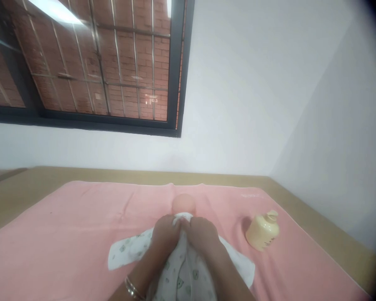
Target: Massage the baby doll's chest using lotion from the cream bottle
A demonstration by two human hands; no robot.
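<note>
A small white baby garment (pixel 188 274) with a green print lies on the pink cloth, its two sleeves spread out to the sides. Above its collar shows a smooth, bald, rounded head (pixel 184 203), like a baby doll's; the face is not visible. My left hand (pixel 166 234) and my right hand (pixel 202 234) meet at the neckline, both closed on the fabric with thumbs side by side. Between them the front of the garment is bunched into folds. Silver bangles circle my left wrist. The garment's lower end runs out of view at the bottom.
A pale yellow bottle-shaped container (pixel 262 232) with a spout-like top stands on the right of the pink cloth (pixel 90 221). The cloth covers a wooden surface (pixel 138 176) that meets a white wall. A barred window (pixel 100 62) is at upper left.
</note>
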